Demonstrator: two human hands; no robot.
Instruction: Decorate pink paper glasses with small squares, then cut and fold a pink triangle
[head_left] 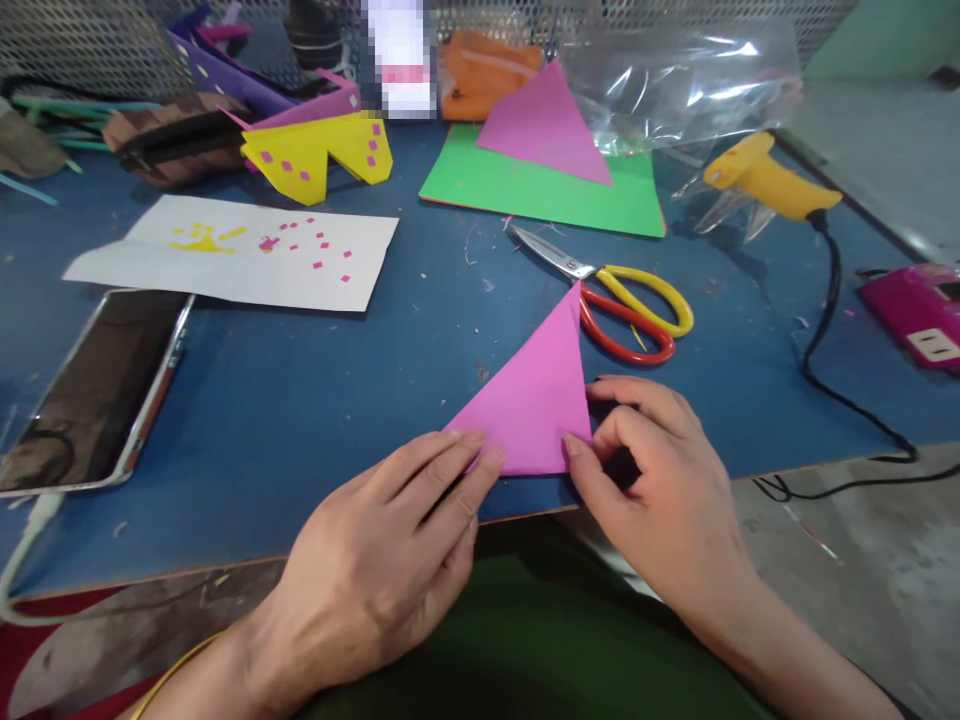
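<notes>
A folded pink paper triangle (532, 400) lies at the table's front edge, its tip pointing away from me. My left hand (397, 540) presses its fingertips on the triangle's lower left corner. My right hand (652, 470) pinches the lower right corner, thumb on top and index finger at the side. Just beyond the triangle's tip are scissors (574, 268) with one yellow and one red handle, their blades pointing to the back left. Farther back, another pink paper piece (551, 130) rests on a green sheet (480, 185).
At left are a phone (97, 385) with a cable and white paper (247, 285) with small cutouts. Yellow cut shapes (300, 165), a brown pouch (180, 140) and plastic wrap (690, 80) stand behind. A yellow glue gun (780, 180) and a magenta socket box (911, 310) are at right.
</notes>
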